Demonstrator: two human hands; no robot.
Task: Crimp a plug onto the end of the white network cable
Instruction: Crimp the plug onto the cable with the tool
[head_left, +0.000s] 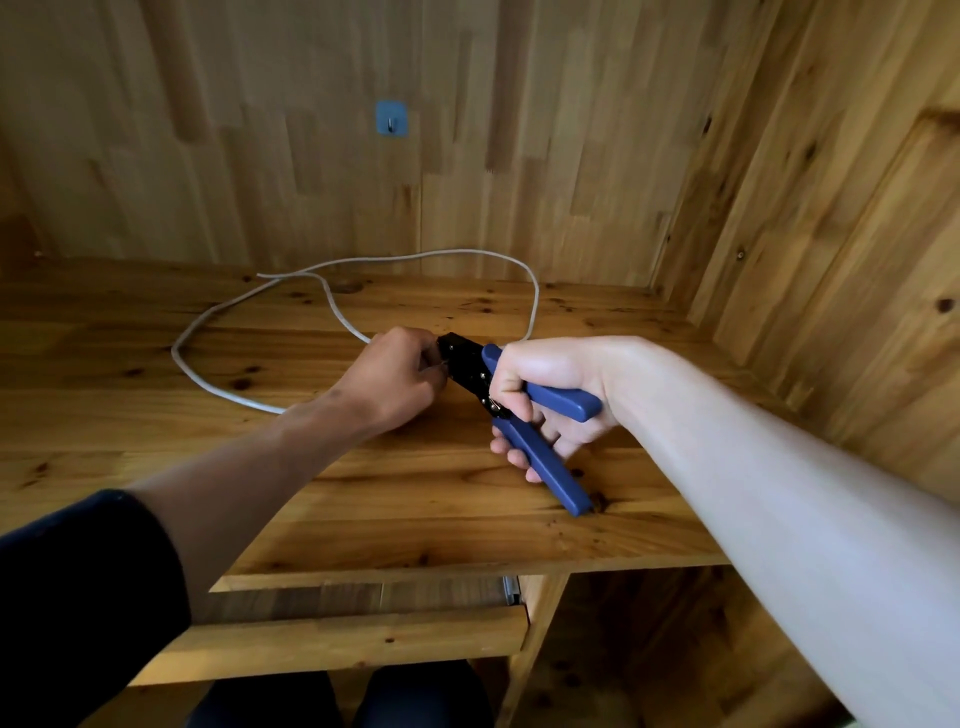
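Crimper (465, 366) in right hand (550, 371) (cable (208, 318) looped)

wooden desk (156, 467) | blue hook (391, 119) on wooden back wall (519, 130) | pull-out shelf (337, 639) under desk

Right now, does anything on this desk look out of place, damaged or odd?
Nothing stands out. The white cable lies in a loose loop on the desk. One end runs into the left hand at the head of the crimping tool, which the right hand grips by its blue handles.
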